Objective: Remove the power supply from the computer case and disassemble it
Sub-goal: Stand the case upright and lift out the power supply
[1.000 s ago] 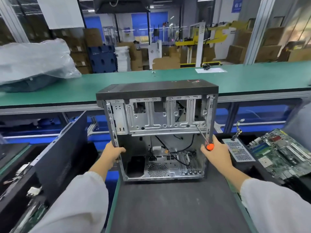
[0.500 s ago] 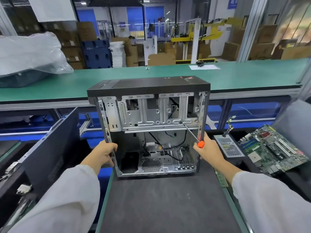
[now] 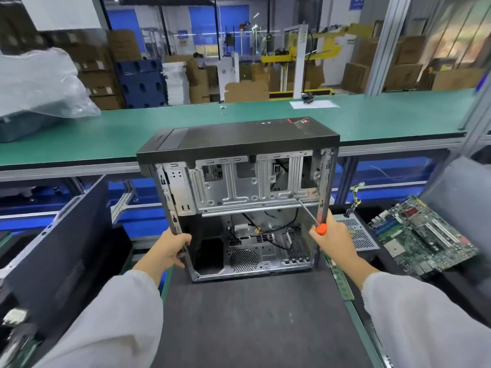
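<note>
One computer case (image 3: 239, 166) in front of me, open side facing me, standing upright on the dark surface (image 3: 252, 314). One screwdriver (image 3: 310, 216) with an orange handle, one power supply (image 3: 356, 235) (the mesh-sided metal box) and one motherboard (image 3: 422, 235), both off to the right of my right hand. A single dark side panel (image 3: 61, 251) leans out past my left hand.

My left hand (image 3: 170, 251) has its fingers curled round the case's left front edge, gripping it low down. My right hand (image 3: 334, 240) is wrapped round the screwdriver handle and sits against the case's right edge, with the shaft angled up and left into the case and the tip at the metal drive bracket. So both hands are clamped, none loose.

The power supply is already out of the case, lying just right of my right hand, touching the motherboard's near corner as far as I can tell.

Compared with a moment ago, not much: same grips, the case just sits a little lower and more central in my view.
</note>
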Demonstrator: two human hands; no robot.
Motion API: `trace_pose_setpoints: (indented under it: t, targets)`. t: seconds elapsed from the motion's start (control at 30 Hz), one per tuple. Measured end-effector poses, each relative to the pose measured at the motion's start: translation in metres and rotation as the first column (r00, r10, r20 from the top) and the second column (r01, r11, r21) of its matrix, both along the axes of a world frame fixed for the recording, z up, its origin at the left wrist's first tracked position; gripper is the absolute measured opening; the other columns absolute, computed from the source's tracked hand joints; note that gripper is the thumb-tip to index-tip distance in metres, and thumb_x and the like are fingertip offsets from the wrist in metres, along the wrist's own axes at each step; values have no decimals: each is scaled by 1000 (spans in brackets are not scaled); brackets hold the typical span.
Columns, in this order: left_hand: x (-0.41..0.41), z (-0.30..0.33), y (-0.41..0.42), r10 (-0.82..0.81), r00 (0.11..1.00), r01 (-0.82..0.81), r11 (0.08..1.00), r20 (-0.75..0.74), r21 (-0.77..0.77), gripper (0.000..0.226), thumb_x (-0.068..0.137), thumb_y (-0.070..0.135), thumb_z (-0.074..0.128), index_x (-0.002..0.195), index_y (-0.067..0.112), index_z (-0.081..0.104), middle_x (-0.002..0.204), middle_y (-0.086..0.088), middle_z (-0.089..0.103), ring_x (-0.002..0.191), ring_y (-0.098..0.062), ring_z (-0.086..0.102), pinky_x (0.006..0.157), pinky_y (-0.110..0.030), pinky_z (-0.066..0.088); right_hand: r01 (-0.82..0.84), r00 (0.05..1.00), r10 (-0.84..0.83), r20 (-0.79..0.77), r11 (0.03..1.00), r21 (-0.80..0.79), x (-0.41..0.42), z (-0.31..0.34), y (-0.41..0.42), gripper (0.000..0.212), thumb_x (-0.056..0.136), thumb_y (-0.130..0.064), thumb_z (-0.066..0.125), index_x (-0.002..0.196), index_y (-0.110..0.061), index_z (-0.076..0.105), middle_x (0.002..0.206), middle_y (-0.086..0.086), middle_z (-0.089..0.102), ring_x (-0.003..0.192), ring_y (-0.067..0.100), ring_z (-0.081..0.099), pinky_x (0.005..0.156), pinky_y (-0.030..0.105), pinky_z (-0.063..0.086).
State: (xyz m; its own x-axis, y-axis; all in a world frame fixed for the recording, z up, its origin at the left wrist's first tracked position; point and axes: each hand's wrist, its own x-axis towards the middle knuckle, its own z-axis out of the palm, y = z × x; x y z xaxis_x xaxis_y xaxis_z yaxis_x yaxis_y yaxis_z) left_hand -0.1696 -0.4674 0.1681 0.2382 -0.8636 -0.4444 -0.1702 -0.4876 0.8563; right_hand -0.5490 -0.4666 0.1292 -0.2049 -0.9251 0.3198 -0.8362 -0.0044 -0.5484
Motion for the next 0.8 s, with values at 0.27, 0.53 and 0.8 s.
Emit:
trace_pose_setpoints:
  t: [0.27, 0.53, 0.8]
  targets:
    - [18, 11, 3, -284, 921, 283, 958, 267, 44, 28, 86, 30, 74, 96, 16, 53, 86, -4, 57, 81, -22, 59, 62, -37, 50, 70, 997, -68, -37, 996, 59, 3, 3, 22, 38, 89, -56, 53, 89, -19, 47, 59, -4, 49, 63, 22, 51, 54, 31, 36]
    - [-17, 52, 25, -675, 519, 483, 738, 525, 471, 53, 97, 40, 56, 81, -10, 62, 72, -25, 71, 52, -30, 65, 51, -31, 56, 95, 987, -91, -130, 995, 20, 11, 4, 76, 35, 92, -39, 57, 67, -16, 47, 49, -3, 39, 61, 30, 49, 52, 31, 33]
    - [-185, 25, 77, -704, 593, 750, 659, 391, 50, 36, 104, 22, 44, 82, 2, 65, 63, -11, 65, 53, -17, 62, 55, -26, 54, 64, 997, -62, -40, 996, 65, -6, 12, 114, 36, 91, -40, 53, 68, -13, 50, 56, 3, 51, 66, 30, 53, 57, 34, 39]
